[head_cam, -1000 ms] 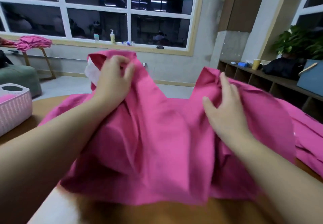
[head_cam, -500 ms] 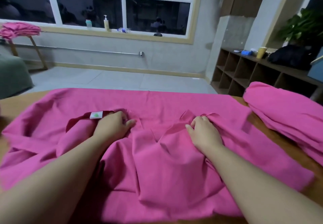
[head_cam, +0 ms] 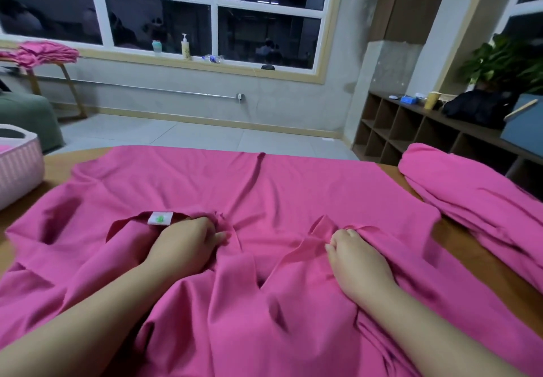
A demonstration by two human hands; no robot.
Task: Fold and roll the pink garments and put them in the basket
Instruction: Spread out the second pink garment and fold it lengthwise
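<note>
The pink garment (head_cam: 293, 188) lies spread across the bench (head_cam: 482, 265) before me. My left hand (head_cam: 182, 244) and right hand (head_cam: 358, 259) each bunch its cloth in curled fingers. It looks soft, light and floppy; I'd grip hems. The basket (head_cam: 17, 171) sits at ten o'clock.

L hand (head_cam: 185, 243) fingertips buried in pink garment (head_cam: 264, 188) folds, R hand (head_cam: 357, 259) fingertips likewise hidden, basket (head_cam: 17, 168) cut off at 9 o'clock edge, second pink pile (head_cam: 476, 197) cropped at 3 o'clock, label (head_cam: 160, 218) print too small to read
</note>
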